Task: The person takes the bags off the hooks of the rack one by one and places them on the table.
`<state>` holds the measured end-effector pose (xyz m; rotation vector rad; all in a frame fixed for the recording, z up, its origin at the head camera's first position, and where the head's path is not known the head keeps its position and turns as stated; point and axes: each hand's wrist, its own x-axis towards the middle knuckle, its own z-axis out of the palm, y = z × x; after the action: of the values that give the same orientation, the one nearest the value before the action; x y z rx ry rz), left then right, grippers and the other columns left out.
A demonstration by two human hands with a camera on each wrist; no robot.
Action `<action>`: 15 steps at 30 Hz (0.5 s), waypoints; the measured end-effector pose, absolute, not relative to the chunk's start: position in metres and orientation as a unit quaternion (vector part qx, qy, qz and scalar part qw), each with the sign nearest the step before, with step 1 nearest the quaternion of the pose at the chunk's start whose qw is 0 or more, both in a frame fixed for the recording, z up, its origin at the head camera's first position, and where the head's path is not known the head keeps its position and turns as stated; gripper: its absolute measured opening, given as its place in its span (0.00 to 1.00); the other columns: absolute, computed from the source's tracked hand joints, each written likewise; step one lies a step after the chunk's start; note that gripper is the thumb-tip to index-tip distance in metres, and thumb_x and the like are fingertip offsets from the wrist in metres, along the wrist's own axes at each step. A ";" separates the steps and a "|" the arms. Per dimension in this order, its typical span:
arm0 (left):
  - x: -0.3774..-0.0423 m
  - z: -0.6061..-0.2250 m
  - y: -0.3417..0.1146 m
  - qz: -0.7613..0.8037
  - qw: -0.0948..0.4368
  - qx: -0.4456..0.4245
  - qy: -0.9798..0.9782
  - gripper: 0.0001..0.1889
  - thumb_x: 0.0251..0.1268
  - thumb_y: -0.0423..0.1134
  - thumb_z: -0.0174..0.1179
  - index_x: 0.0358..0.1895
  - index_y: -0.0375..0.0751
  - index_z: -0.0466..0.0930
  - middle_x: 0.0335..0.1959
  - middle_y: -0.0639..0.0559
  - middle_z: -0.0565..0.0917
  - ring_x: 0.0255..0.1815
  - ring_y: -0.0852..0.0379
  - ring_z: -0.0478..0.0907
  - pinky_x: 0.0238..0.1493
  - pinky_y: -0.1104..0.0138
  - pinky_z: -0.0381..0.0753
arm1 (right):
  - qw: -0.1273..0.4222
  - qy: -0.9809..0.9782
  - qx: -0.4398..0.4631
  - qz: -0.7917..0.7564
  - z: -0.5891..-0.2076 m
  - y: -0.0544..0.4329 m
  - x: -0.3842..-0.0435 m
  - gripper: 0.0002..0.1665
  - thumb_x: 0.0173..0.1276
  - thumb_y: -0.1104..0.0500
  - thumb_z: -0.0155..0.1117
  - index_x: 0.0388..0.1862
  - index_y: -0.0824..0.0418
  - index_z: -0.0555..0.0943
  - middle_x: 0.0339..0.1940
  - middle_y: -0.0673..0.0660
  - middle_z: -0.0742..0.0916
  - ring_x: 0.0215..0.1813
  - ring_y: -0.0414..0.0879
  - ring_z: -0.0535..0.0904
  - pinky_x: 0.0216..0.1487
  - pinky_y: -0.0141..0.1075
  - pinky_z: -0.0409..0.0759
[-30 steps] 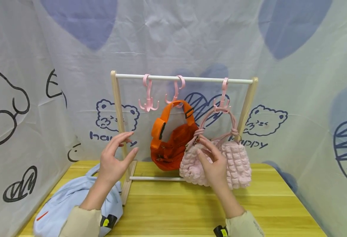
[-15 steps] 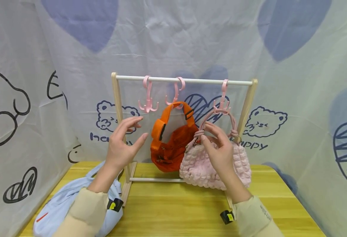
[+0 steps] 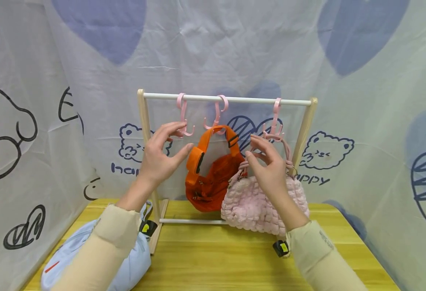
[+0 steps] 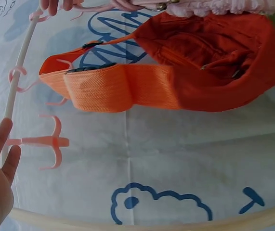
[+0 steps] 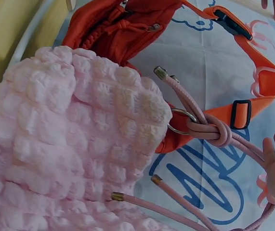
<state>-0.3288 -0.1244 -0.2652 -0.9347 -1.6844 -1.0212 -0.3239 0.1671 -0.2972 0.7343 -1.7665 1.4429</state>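
Observation:
My left hand (image 3: 163, 155) is raised with fingers spread and holds nothing. It overlaps the leftmost pink hook (image 3: 182, 103) in the head view; the left wrist view shows that hook (image 4: 45, 141) apart from the fingers. My right hand (image 3: 269, 165) is up in front of the pink puffy handbag (image 3: 247, 204), its fingers bent loosely with a gap to the thumb. Beside those fingers run the bag's cord handles (image 5: 243, 144), looped over the right hook (image 3: 276, 117). An orange-red waist bag (image 3: 209, 186) hangs by its strap from the middle hook (image 3: 217, 115).
A wooden rack with a white rail (image 3: 249, 100) carries the hooks on the yellow wooden table (image 3: 205, 258). At the table's left lies a light blue bag (image 3: 132, 262), partly behind my left sleeve. A printed cloth (image 3: 213, 48) stands behind.
My left hand has moved up and right, toward the leftmost hook. My right hand has risen slightly from the pink bag's body to its handles. The bags hang as before.

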 end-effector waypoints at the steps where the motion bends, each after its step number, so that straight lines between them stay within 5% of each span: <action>1: -0.331 -0.262 -0.124 -0.414 0.463 -0.383 -0.683 0.27 0.61 0.32 0.74 0.64 0.34 0.80 0.58 0.42 0.84 0.51 0.45 0.82 0.50 0.63 0.76 | 0.362 -0.690 0.284 0.559 -0.295 0.167 -0.325 0.25 0.72 0.71 0.67 0.67 0.67 0.80 0.69 0.58 0.82 0.66 0.53 0.79 0.64 0.43 0.81; 8: -0.337 -0.243 -0.119 -0.399 0.459 -0.383 -0.696 0.28 0.62 0.34 0.75 0.65 0.36 0.79 0.59 0.44 0.83 0.51 0.49 0.82 0.46 0.53 0.81 | 0.364 -0.709 0.273 0.539 -0.278 0.158 -0.329 0.25 0.72 0.72 0.66 0.67 0.70 0.79 0.68 0.65 0.82 0.64 0.62 0.80 0.64 0.58 0.79; 15: -0.344 -0.225 -0.108 -0.378 0.459 -0.394 -0.701 0.28 0.62 0.34 0.75 0.65 0.34 0.79 0.61 0.43 0.82 0.51 0.49 0.82 0.47 0.52 0.82 | 0.347 -0.717 0.270 0.541 -0.258 0.145 -0.316 0.24 0.72 0.74 0.64 0.66 0.75 0.78 0.67 0.71 0.81 0.65 0.65 0.79 0.63 0.59 0.79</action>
<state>-0.3437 -0.1084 -0.2252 -0.9703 -1.7264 -0.9316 -0.3165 0.1449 -0.2576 0.7002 -1.8597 1.4040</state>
